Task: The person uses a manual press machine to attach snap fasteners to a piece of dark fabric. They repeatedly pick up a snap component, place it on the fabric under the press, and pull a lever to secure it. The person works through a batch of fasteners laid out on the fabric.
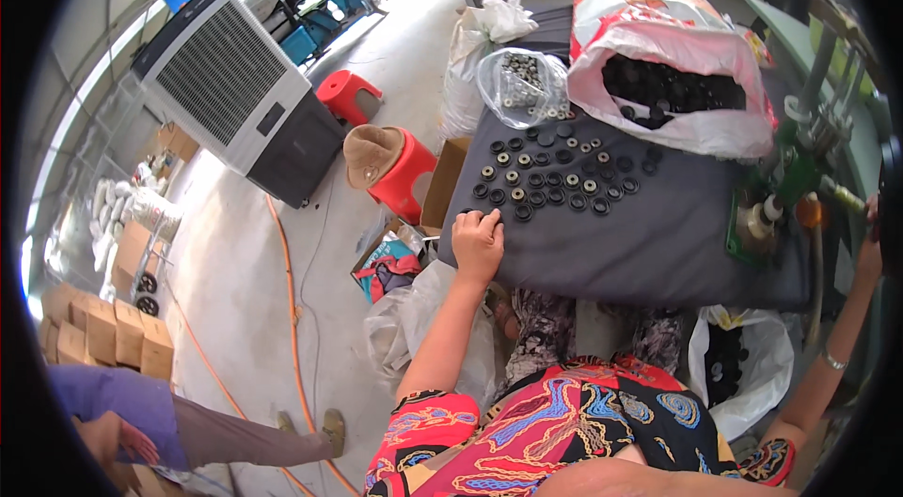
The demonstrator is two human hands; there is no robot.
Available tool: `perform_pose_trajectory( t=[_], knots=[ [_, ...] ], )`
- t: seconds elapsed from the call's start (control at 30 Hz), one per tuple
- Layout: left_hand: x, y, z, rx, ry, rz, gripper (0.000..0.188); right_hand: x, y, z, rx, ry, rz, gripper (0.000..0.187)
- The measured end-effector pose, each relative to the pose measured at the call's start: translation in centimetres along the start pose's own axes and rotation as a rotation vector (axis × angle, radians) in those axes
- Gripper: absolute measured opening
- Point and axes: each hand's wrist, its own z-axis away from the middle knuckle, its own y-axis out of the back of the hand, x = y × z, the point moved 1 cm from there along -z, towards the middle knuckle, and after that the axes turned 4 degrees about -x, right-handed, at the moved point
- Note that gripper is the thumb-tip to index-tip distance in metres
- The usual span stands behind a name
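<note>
My left hand [478, 241] rests on the left edge of the dark cloth-covered table [640, 248]. Its fingers are curled down beside small black rings; whatever lies under the fingertips is hidden. Just beyond it are spread several black rings [536, 180], some with pale metal centres [513, 177]. My right arm reaches to the far right, where my right hand [874, 226] is beside a green bench press machine [785, 177]; the dark rim of the picture hides its fingers. An orange-brown knob [809, 211] shows on the machine.
An open sack of black parts [673, 88] and a clear bag of metal pieces [527, 83] stand at the back of the table. Left are red stools [403, 179], one bearing a hat, an air cooler [226, 74] and an orange hose [287, 281]. Another person [216, 431] stands lower left.
</note>
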Motion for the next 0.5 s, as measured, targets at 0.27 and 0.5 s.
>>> perform_pose_trajectory(
  t=[0.27,0.5],
  knots=[
    [0.8,-0.7,-0.2,0.038,0.04,0.082,0.027,13.0,11.8,-0.2,-0.151,-0.321,-0.338,0.019],
    [0.7,-0.1,-0.3,0.024,0.054,0.09,0.027,13.4,10.7,0.3,-0.071,-0.333,-0.301,0.02]
  ],
)
